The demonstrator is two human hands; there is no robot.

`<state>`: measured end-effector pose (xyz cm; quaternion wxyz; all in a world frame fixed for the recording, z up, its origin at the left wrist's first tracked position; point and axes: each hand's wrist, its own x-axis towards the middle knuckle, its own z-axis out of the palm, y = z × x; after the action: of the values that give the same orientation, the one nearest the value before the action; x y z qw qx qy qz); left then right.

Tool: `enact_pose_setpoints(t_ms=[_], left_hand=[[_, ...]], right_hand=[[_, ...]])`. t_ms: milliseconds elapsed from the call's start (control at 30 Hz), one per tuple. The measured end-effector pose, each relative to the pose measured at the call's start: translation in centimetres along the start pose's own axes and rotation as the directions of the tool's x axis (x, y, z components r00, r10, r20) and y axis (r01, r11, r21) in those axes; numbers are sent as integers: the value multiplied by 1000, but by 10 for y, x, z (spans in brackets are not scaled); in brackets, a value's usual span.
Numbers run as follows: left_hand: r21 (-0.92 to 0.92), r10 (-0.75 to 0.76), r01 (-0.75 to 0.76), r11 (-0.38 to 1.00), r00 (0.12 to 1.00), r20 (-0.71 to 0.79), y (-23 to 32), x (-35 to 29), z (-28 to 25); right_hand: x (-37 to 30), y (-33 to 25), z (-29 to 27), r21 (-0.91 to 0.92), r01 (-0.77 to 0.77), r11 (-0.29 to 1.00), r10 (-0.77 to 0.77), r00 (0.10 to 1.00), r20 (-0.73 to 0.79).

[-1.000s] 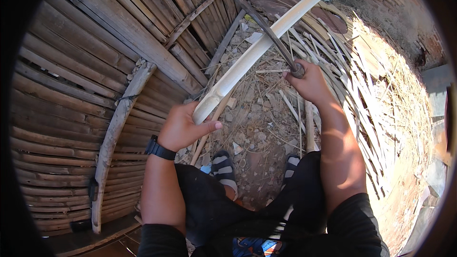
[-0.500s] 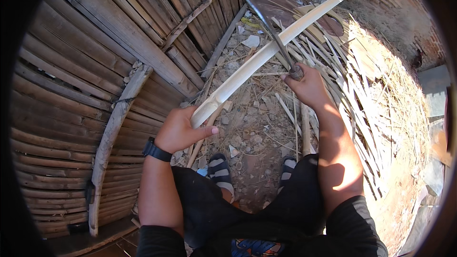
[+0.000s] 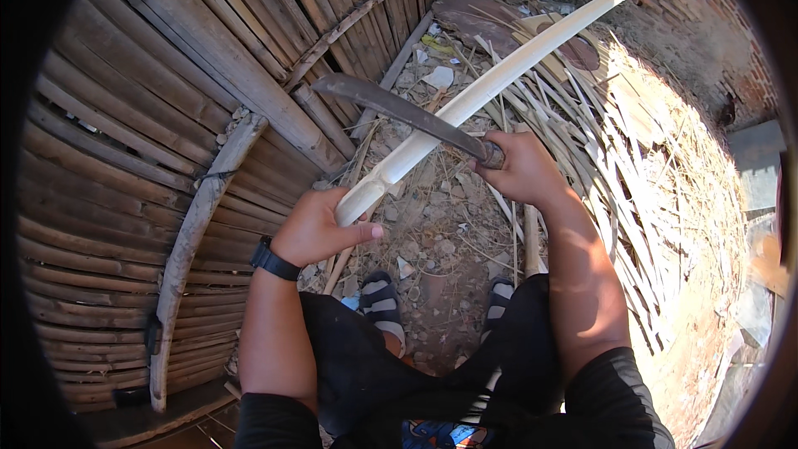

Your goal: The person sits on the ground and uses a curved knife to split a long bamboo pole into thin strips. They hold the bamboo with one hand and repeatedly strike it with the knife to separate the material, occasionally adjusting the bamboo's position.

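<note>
My left hand (image 3: pixel 314 227) grips the near end of a long split bamboo strip (image 3: pixel 490 91), its pale hollow inner side facing up. The strip slants away toward the far right, and a node shows just beyond my fingers. In my right hand (image 3: pixel 522 168) is the short handle of a machete (image 3: pixel 399 108) with a dark, curved blade. That blade lies across the strip near its middle, its tip pointing to the far left. Whether the blade touches the strip or hovers just over it, I cannot tell.
A bamboo slat wall (image 3: pixel 116 199) with a crooked wooden post (image 3: pixel 195 249) stands close on my left. Cut bamboo strips (image 3: pixel 603 166) lie heaped on the right. A brick wall (image 3: pixel 706 25) closes off the far right. Rubble and shavings cover the ground around my sandalled feet (image 3: pixel 382 303).
The machete has slid along the strip toward me and turned, so its blade now shows broadside and points further left. My right hand came nearer; my left hand stayed on the strip's end.
</note>
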<state>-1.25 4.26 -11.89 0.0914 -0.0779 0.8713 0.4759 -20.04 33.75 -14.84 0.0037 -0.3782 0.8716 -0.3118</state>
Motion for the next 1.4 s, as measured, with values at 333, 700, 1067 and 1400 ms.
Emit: enact_pose_setpoints(t_ms=[333, 700, 1067, 1400], left_hand=[[37, -3, 3, 999, 1000, -11, 2, -1, -3], [19, 21, -21, 1000, 1000, 12, 6, -7, -3], [31, 21, -21, 999, 1000, 16, 12, -10, -5], [-54, 2, -1, 999, 1000, 31, 5, -6, -3]], right_hand=[[-2, 37, -7, 245, -333, 911, 381, 906, -183], [0, 50, -7, 295, -277, 914, 339, 922, -187], [0, 44, -12, 199, -281, 939, 324, 916, -236], [1, 17, -9, 12, -80, 997, 81, 984, -158]])
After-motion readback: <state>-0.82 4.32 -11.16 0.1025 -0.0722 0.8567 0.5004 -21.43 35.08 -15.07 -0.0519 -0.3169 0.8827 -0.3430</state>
